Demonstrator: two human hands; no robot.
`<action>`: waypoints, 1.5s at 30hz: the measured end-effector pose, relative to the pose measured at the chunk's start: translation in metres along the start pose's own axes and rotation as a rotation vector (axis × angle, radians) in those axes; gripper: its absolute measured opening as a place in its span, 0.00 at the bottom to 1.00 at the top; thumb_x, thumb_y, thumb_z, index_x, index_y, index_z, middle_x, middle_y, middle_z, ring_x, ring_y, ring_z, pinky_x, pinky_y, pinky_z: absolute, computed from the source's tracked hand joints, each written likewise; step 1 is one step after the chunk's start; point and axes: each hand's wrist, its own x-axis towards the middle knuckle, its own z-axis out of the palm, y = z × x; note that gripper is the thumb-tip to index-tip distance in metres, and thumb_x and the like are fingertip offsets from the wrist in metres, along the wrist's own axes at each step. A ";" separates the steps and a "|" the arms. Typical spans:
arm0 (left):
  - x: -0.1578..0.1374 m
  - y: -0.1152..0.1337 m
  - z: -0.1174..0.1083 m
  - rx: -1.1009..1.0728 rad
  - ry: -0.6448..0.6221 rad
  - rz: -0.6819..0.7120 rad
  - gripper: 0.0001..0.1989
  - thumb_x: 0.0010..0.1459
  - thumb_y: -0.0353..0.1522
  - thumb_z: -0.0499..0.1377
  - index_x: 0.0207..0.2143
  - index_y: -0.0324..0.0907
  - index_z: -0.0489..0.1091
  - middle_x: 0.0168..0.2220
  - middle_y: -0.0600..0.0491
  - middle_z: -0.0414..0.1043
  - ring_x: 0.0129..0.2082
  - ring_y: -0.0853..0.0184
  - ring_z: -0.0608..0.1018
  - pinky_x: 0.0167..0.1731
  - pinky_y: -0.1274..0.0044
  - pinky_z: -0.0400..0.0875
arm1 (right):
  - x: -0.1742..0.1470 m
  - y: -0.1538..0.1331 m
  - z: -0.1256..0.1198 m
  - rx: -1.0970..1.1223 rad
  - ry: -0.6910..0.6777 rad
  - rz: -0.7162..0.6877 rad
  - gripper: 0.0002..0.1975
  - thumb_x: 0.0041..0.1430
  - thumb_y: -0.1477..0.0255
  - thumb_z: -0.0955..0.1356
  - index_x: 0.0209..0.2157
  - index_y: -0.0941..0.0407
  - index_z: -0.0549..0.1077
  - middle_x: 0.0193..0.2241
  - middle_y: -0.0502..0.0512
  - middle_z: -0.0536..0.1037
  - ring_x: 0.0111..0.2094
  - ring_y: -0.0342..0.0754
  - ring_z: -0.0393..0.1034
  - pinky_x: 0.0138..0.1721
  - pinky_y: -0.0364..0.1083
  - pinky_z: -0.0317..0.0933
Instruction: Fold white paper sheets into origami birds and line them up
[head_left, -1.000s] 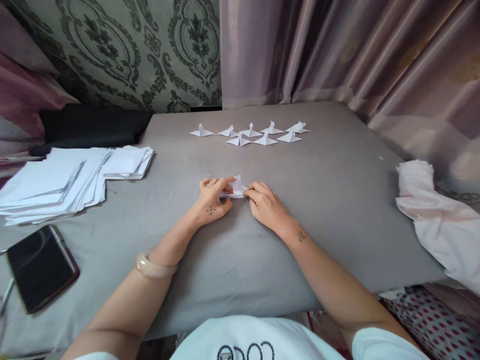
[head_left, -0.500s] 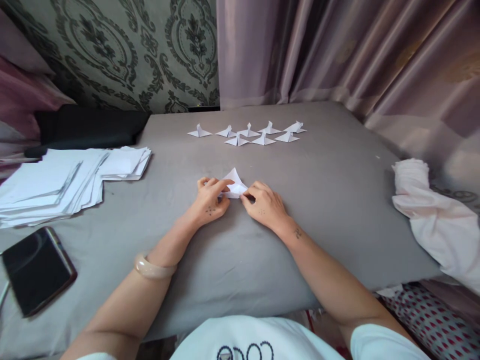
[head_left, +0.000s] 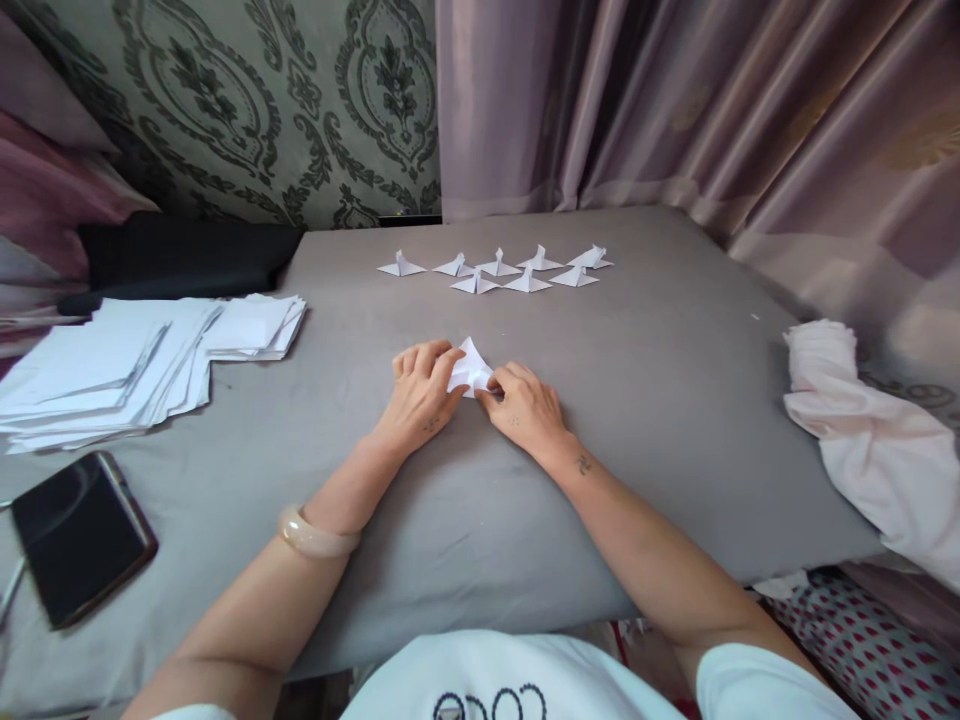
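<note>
A small piece of folded white paper [head_left: 471, 365] lies on the grey cloth in front of me, one point facing away. My left hand [head_left: 424, 392] grips its left side between thumb and fingers. At the right corner, my right hand [head_left: 523, 402] pinches the paper with thumb and forefinger. Both hands rest close to the surface and cover the paper's side edges. Farther back stand several finished-looking folded paper figures [head_left: 527, 279] in two rows, each with flat wings and a raised middle.
Stacked white paper sheets [head_left: 112, 370] lie at the left, with a black phone or tablet [head_left: 84, 540] nearer me. A black folded item [head_left: 191, 255] sits behind the stack. Bunched pale cloth [head_left: 862, 430] lies at the right edge. Curtains [head_left: 517, 110] hang behind the grey-covered surface [head_left: 660, 400].
My left hand has turned over the paper, its thumb and fingers now closer around the left side. My right hand has shifted slightly at the right corner.
</note>
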 end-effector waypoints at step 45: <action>-0.001 0.007 0.000 -0.143 -0.295 0.241 0.17 0.63 0.25 0.47 0.48 0.38 0.72 0.41 0.45 0.72 0.42 0.62 0.72 0.43 0.71 0.71 | 0.006 0.025 -0.016 0.422 -0.094 0.269 0.08 0.52 0.68 0.69 0.34 0.54 0.76 0.29 0.51 0.79 0.31 0.45 0.72 0.34 0.43 0.63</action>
